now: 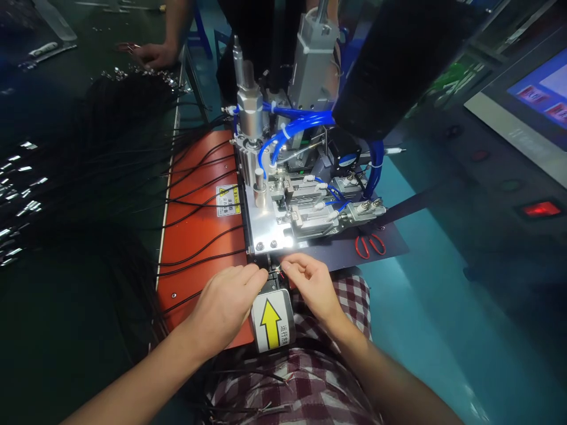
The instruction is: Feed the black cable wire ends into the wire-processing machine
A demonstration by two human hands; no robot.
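Wires (278,271) crosswise, ends rightward, between left fingers (259,276) and right fingers (290,267)

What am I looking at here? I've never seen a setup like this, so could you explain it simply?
There is no robot hand here: a person works with bare hands, seen from a camera on their head looking forward and down.

In front stands a metal machine with blue tubes. The right hand seems to pinch thin wires at its near edge. The left hand is close beside them; its grip is hidden.

Black cables lie heaped at the left, some crossing a red panel. Below the fingers is a yellow arrow. A red-handled tool lies to the right of the machine, and a lit screen stands farther right. Another person's hand rests at the upper left.
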